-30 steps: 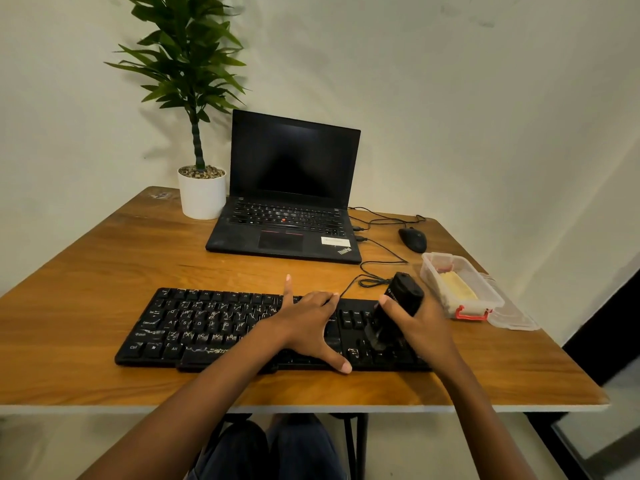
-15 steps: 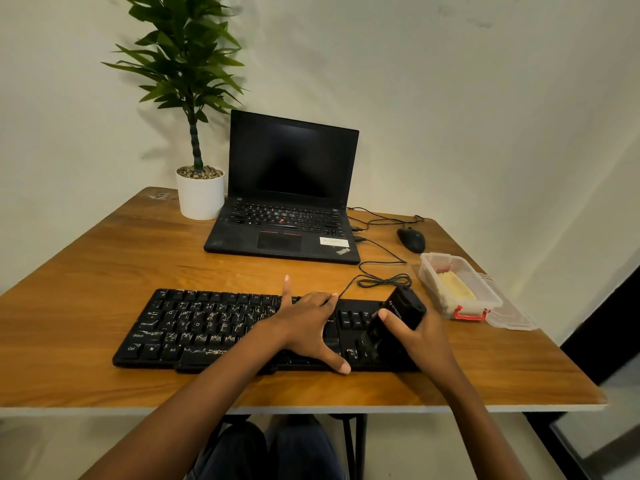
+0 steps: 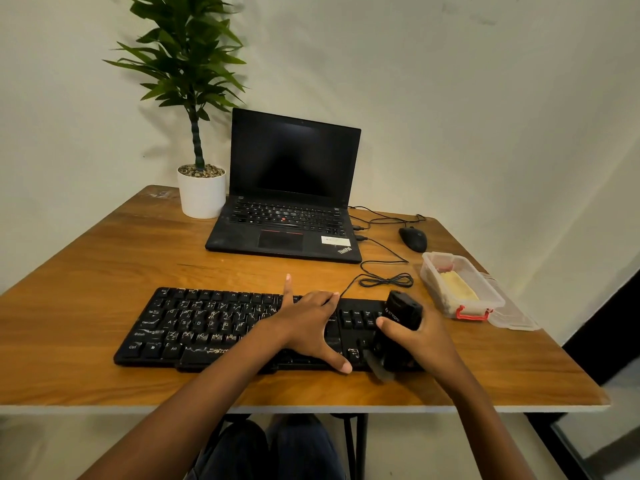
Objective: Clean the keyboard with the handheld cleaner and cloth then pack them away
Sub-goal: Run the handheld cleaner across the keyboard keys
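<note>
The right hand's fingers (image 3: 424,318) and thumb curl around a black handheld cleaner (image 3: 403,311), gripping its body. The cleaner tilts with its top toward 12 o'clock and its lower end down at 6 o'clock, resting on the right end of the keyboard (image 3: 194,327). The right hand (image 3: 420,337) sits over that same end, its wrist running back toward 5 o'clock.

The left hand (image 3: 308,320) lies flat on the keys just left of the cleaner, at its 9 o'clock, holding nothing. Its fingers (image 3: 287,284) are straight and spread, the forefinger pointing to 12 o'clock past the top row and the thumb stretched toward 4 o'clock along the near edge.

The keyboard lies across the near part of the wooden table (image 3: 104,258), pale marks showing on many keys. Its cable (image 3: 386,281) loops on the wood at 12 o'clock from the cleaner.

At 2 o'clock from the right hand stands an open clear plastic box (image 3: 429,277) with red clips, a yellow cloth (image 3: 457,285) lying inside. Its lid (image 3: 512,315) rests just beside it at 3 o'clock.

Farther off, at 12 o'clock from the left hand, an open laptop (image 3: 291,202) has a dark screen. A mouse (image 3: 412,239) sits at its 3 o'clock, a potted plant (image 3: 201,192) at its 9 o'clock.
</note>
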